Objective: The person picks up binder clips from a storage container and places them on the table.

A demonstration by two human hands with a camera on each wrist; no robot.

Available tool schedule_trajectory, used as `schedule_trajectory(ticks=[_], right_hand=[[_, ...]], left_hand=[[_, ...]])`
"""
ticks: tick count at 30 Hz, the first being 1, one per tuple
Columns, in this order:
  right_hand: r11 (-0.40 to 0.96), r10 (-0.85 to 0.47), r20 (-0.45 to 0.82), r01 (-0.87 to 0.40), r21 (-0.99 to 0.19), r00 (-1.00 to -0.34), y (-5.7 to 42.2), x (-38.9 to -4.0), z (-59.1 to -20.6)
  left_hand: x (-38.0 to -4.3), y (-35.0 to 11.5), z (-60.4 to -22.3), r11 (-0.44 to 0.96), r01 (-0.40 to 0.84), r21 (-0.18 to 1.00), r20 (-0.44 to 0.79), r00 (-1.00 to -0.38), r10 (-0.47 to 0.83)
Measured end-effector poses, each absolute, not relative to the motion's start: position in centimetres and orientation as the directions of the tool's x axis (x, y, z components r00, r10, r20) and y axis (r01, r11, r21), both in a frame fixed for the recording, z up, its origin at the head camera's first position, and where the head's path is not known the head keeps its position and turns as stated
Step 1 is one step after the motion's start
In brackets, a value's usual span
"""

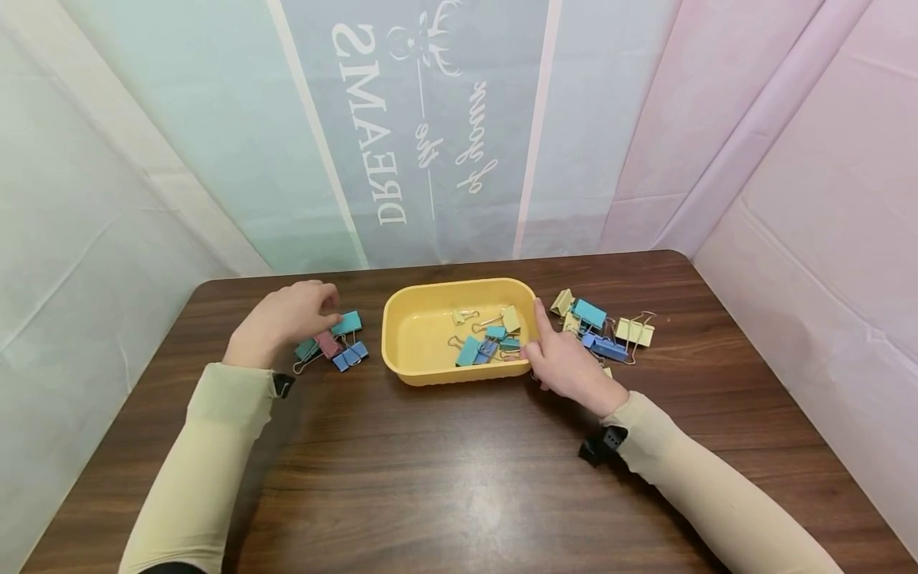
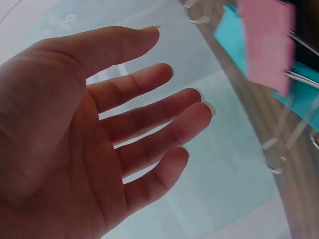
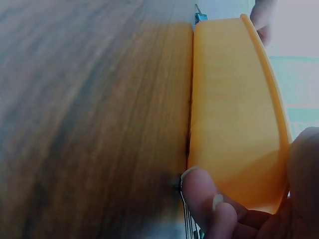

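Observation:
My left hand (image 1: 290,315) hovers over a small pile of binder clips, its fingers loosely bent. The left wrist view shows the palm side of that hand (image 2: 99,124) with nothing in it. A pink binder clip (image 2: 269,45) lies beyond its fingertips, among teal clips and a blue binder clip (image 1: 350,356). My right hand (image 1: 566,363) grips the near right corner of a yellow plastic tub (image 1: 416,375), index finger stretched along the rim. Its other fingers (image 3: 199,196) curl against the tub's outer wall (image 3: 234,109). Several teal, blue and pale yellow clips lie in the tub's right half.
Right of the tub lies a second pile, with a teal binder clip (image 1: 590,313), a blue binder clip (image 1: 606,347) and a pale yellow binder clip (image 1: 634,332). Everything stands on a dark wooden table (image 1: 430,478), with a printed cloth (image 1: 445,159) hanging behind its far edge.

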State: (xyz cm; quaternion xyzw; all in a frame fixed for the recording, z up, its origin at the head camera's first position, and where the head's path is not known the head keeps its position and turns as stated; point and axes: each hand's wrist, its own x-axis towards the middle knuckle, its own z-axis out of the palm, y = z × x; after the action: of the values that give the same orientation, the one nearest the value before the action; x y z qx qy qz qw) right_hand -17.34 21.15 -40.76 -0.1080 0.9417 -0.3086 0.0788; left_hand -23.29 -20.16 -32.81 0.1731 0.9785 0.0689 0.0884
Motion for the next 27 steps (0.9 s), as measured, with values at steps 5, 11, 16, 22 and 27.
schedule_trajectory(ticks=[5,11,16,22,27], right_hand=[[0.784,-0.253,-0.081,-0.155,-0.601,-0.964,21.2,-17.3,-40.8],[0.781,-0.254,-0.081,-0.155,-0.605,-0.964,21.3,-17.3,-40.7],[0.783,-0.247,-0.066,-0.160,-0.601,-0.967,21.5,-17.3,-40.7],[0.775,-0.248,-0.057,-0.163,-0.610,-0.967,21.4,-17.4,-40.8],[0.770,-0.261,-0.050,-0.177,-0.613,-0.964,21.2,-17.4,-40.9]], left_hand=[[-23.4,-18.4,-32.0,0.915,0.359,0.187,-0.127,-0.914,0.385],[-23.8,-15.7,-31.7,0.880,0.426,0.209,-0.081,-0.889,0.450],[-24.7,-12.9,-31.6,0.832,0.497,0.247,-0.058,-0.850,0.524],[-25.9,-9.7,-31.6,0.800,0.546,0.250,-0.038,-0.820,0.571],[-26.7,-7.6,-31.9,0.793,0.555,0.251,-0.045,-0.812,0.582]])
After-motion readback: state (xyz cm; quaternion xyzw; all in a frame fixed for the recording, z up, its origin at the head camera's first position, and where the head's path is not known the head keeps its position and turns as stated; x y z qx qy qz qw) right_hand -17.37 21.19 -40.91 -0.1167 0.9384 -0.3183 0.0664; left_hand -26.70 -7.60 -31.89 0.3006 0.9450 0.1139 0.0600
